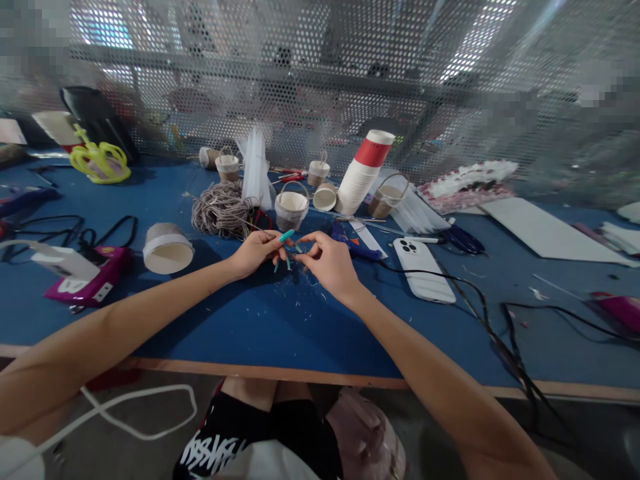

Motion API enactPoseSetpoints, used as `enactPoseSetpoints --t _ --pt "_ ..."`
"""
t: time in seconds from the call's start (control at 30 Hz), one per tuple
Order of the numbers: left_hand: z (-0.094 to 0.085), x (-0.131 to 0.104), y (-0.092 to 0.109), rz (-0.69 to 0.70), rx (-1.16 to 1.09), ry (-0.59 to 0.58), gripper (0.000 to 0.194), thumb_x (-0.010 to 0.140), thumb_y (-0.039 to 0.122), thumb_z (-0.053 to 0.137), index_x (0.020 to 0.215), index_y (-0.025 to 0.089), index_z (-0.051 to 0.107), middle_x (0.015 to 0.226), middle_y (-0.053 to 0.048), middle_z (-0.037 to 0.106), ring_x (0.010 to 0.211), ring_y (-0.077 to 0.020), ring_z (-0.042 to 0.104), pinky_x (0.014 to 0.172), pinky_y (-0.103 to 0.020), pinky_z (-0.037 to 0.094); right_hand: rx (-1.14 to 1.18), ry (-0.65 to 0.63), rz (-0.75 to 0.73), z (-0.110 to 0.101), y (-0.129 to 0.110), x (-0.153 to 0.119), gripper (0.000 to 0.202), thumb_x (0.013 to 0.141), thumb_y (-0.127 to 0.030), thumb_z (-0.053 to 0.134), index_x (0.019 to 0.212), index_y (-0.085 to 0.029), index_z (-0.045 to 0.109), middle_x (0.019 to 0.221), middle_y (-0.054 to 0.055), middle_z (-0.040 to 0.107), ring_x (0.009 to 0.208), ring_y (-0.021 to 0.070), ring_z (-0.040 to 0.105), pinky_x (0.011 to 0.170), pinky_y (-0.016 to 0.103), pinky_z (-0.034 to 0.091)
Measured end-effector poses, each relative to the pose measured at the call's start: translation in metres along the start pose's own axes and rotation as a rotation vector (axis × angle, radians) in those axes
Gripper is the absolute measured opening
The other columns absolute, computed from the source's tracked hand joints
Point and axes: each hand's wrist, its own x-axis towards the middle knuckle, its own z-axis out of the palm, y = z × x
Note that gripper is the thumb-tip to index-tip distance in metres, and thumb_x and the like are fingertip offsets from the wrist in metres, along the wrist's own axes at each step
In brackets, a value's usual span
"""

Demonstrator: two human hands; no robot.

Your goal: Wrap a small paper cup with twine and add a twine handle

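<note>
Near the middle of the blue table, my left hand (259, 252) is closed on a small pair of teal-handled scissors or snips (287, 236), whose exact shape is partly hidden by the fingers. Close to its right, my right hand (327, 261) pinches something too small to make out, its fingertips nearly meeting those of my left hand. Small pale scraps (298, 304) lie on the table below both hands. Just behind the hands stands a cord-wrapped cup with a handle (291, 210). A bundle of grey-brown cord (221, 211) lies behind my left hand.
A leaning stack of paper cups (358, 183), small handled cups and glue sticks (257, 167) stand behind. A wrapped cup (168, 249) and purple power strip (93, 277) are left. A blue glue gun (356, 244), white phone (423, 270) and black cables (485, 293) lie right.
</note>
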Motion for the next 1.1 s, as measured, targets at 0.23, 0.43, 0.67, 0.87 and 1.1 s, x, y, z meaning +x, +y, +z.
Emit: enactPoseSetpoints --t 0.23,0.43,0.67,0.87,1.1 --pt "0.004 -0.001 0.001 0.024 -0.067 0.098 0.019 0.078 0.025 0.067 0.087 0.010 0.061 0.058 0.001 0.061 0.044 -0.0053 0.053 0.040 -0.016 0.039 0.024 0.060 0.014 0.002 0.001 0.000 0.011 0.074 -0.019 0.067 0.083 -0.018 0.061 0.055 -0.001 0.061 0.055 0.0144 0.060 0.060 0.027 0.044" --pt "0.006 -0.005 0.007 0.046 -0.138 0.152 0.017 0.083 0.024 0.060 0.094 0.012 0.058 0.069 0.004 0.060 0.040 -0.0018 0.048 0.055 -0.021 0.052 0.001 0.087 0.013 0.001 0.003 0.002 0.009 0.075 -0.018 0.067 0.082 -0.017 0.062 0.053 -0.002 0.060 0.053 0.0136 0.059 0.059 0.026 0.043" --pt "0.008 -0.010 0.011 -0.011 -0.176 0.135 0.030 0.094 0.027 0.039 0.107 0.009 0.059 0.065 0.002 0.057 0.038 -0.0052 0.051 0.058 -0.028 0.055 -0.022 0.108 -0.015 0.003 0.004 0.001 0.007 0.076 -0.015 0.065 0.082 -0.016 0.062 0.052 -0.002 0.059 0.051 0.0128 0.058 0.057 0.025 0.042" --pt "0.007 -0.009 0.012 -0.027 -0.138 0.151 0.035 0.096 0.026 0.032 0.117 0.008 0.055 0.053 0.004 0.054 0.036 -0.0084 0.054 0.048 -0.023 0.051 -0.040 0.090 -0.039 0.003 0.006 0.002 0.009 0.076 -0.017 0.065 0.084 -0.017 0.062 0.053 -0.002 0.060 0.051 0.0124 0.058 0.057 0.025 0.042" --pt "0.004 -0.006 0.009 -0.019 -0.171 0.142 0.032 0.096 0.024 0.033 0.116 0.008 0.053 0.053 0.004 0.055 0.036 -0.0073 0.052 0.043 -0.020 0.046 0.147 -0.144 0.014 -0.005 0.007 0.007 0.016 0.079 -0.031 0.063 0.083 -0.016 0.061 0.052 -0.002 0.060 0.046 0.0111 0.057 0.053 0.025 0.045"
